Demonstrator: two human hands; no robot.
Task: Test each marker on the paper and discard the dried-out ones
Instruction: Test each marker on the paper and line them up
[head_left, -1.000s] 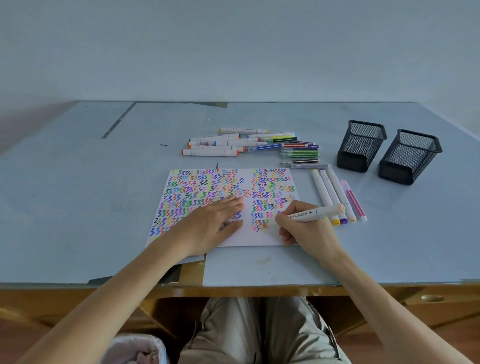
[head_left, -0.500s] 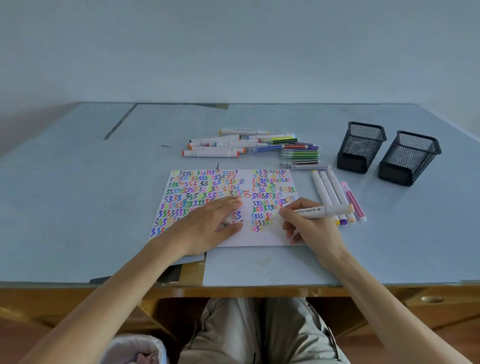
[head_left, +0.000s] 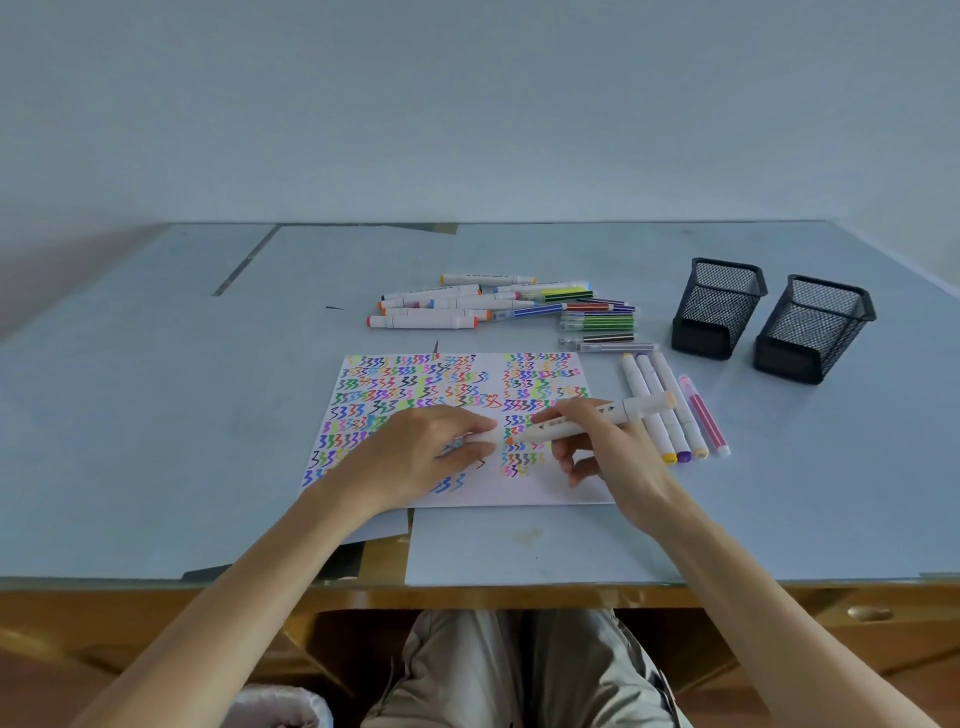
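Near the centre of the frame the right hand (head_left: 597, 452) holds a white marker (head_left: 597, 417), thumb and forefinger pinched round its barrel; the barrel slants up toward the right, and its orange tip points left, just above the paper (head_left: 550, 488). The left hand (head_left: 415, 457) lies on the paper with its fingers curled round a small white cap (head_left: 480, 435), which sits just left of the tip (whether cap and tip touch cannot be told).

The paper lies flat on the blue-grey bench (head_left: 156, 415), at centre, and is covered with rows of coloured zigzag strokes; only its lower strip is bare.

Just right of the paper, four markers lie side by side (head_left: 670, 410), their ends toward the lower right: yellow, purple, pale orange, and a slim pink one. The held marker crosses over the three white ones.

Above the paper a loose heap of markers (head_left: 498, 306) lies mostly crosswise, thick white ones at the left and thin striped ones at the right.

In the upper right two black mesh pen holders (head_left: 719, 306) stand close together, well apart from the paper.

At the bottom left edge, below the bench, part of a bin with a pale liner (head_left: 280, 709) shows.
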